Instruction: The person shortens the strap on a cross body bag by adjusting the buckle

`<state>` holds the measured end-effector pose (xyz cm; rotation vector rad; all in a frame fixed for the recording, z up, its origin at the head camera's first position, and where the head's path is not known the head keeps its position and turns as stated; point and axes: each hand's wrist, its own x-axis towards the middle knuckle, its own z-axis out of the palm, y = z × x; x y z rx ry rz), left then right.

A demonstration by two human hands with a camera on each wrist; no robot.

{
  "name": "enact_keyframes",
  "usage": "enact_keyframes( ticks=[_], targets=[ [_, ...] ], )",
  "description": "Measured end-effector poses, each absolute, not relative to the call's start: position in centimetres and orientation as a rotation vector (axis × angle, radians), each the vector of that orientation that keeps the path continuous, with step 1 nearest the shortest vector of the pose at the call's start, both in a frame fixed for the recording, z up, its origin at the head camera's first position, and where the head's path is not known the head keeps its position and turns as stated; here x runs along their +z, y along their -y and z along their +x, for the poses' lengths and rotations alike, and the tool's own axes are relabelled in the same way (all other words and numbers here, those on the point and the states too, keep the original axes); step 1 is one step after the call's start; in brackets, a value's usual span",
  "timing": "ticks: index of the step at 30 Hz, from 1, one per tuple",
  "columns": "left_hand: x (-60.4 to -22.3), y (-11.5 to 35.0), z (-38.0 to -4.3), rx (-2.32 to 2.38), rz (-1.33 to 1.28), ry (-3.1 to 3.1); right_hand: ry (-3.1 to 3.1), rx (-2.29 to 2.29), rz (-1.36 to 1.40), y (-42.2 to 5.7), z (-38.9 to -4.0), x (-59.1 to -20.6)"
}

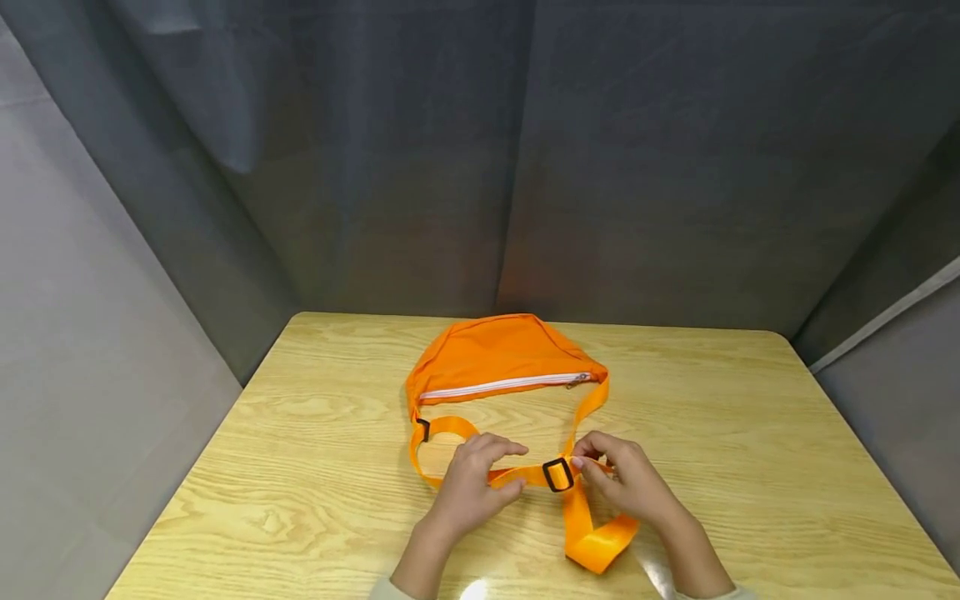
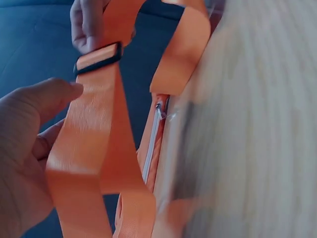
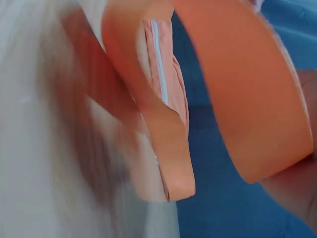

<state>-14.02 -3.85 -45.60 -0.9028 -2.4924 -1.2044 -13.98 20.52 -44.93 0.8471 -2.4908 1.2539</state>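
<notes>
An orange waist bag lies at the far middle of the table, its white zipper facing me. From both ends runs an orange strap, which carries a black slider buckle. My right hand pinches the strap just right of this buckle. On the other side, my left hand has its thumb and fingers spread apart, with the strap passing between them. In the left wrist view, the left thumb lies at the strap's edge below the buckle. A folded strap length hangs below the right hand.
A second black buckle sits on the strap by the bag's left end. The wooden table carries the bag, and dark grey curtains stand behind its far edge. Lighter panels rise at the sides.
</notes>
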Motion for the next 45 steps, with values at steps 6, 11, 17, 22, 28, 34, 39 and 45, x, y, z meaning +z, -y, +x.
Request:
enact_keyframes(
  ticks=[6, 11, 17, 22, 28, 34, 39, 45],
  targets=[
    [-46.2, 2.5, -14.2, -0.997, -0.964, 2.387, 2.493, 1.314, 0.824, -19.8, -14.0, -44.8],
    [-46.3, 1.6, -14.5, -0.932, -0.951, 2.328, 2.488, 1.384, 0.844, -19.2, -14.3, -44.6],
    [-46.4, 1.4, -14.6, -0.938, -0.908, 2.328, 2.512, 1.434, 0.845, -18.1, -13.9, -43.2],
    [-46.5, 1.7, -14.7, -0.931, -0.854, 2.309, 2.555, 1.443, 0.831, -18.3, -14.1, -43.2],
    [-46.6, 2.1, -14.8, -0.928, -0.866, 2.285, 2.596, 1.509, 0.777, -18.4, -14.3, -43.4],
    [-46.6, 2.8, -15.1, -0.954, -0.889, 2.307, 2.642, 1.488, 0.731, -19.5, -15.0, -44.4],
    [-46.5, 3.5, -15.4, -1.034, -0.911, 2.327, 2.642, 1.443, 0.775, -20.3, -15.6, -44.6],
    [-46.6, 3.9, -15.4, -1.086, -0.951, 2.342, 2.629, 1.648, 0.802, -20.6, -15.7, -45.2]
  ],
)
